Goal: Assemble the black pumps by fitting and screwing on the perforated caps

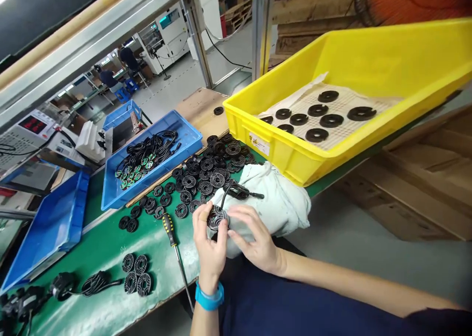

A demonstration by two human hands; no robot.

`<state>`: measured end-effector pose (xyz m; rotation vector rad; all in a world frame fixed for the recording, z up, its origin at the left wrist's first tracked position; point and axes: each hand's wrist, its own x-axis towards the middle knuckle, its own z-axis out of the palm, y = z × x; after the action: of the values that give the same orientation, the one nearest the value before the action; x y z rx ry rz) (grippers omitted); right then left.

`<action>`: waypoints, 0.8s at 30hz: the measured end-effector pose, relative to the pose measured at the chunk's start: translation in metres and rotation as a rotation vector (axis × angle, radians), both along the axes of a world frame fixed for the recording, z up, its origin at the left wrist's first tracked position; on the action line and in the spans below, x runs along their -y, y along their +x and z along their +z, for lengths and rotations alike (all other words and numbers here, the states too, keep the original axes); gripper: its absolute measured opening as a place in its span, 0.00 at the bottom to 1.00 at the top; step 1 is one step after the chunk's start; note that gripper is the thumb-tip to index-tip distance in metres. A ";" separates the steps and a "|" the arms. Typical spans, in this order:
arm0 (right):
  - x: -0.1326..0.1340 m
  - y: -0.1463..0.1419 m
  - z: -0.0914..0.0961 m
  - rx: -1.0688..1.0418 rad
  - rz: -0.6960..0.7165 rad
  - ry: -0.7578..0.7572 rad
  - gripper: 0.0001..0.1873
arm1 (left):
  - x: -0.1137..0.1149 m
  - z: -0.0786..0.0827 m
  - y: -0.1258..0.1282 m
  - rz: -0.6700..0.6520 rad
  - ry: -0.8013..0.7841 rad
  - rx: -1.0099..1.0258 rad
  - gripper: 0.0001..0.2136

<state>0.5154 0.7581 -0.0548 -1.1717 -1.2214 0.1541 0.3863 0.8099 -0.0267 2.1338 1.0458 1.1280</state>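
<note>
— Tray (51,228), blue, far left on the green surface (103,242). Next?
— Wired parts (92,283) and four discs (137,275) near the front edge. Behind them, a blue bin (147,159) of cabled pieces. Screwdriver (170,230) just left of the hands.
— Hands?
— Left hand (208,247), fingers curled, pinches a slotted black disc (217,218) by its left rim. Right hand (254,240) grips the right side with thumb and fingertips. Disc is held over the surface's edge, against a white cloth (283,203).
— Beyond?
— Loose pile (206,173) of discs behind the hands. Yellow bin (368,55) at right, black rings (317,122) on paper inside.
</note>
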 end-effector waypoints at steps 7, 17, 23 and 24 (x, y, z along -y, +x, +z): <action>-0.031 -0.002 0.008 -0.746 0.545 -0.398 0.22 | 0.001 -0.014 0.009 -0.073 -0.159 0.228 0.17; -0.036 -0.001 0.003 -0.748 0.582 -0.421 0.25 | 0.003 -0.017 0.010 -0.114 -0.212 0.294 0.18; -0.035 -0.002 -0.005 -0.739 0.526 -0.402 0.22 | 0.002 -0.017 0.008 -0.134 -0.246 0.315 0.16; -0.034 -0.002 -0.005 -0.738 0.522 -0.396 0.21 | 0.002 -0.018 0.008 -0.136 -0.245 0.319 0.16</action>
<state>0.5131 0.7926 -0.0602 -0.9562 -0.8120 1.1590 0.3946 0.8077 -0.0445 1.7375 0.8313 1.1623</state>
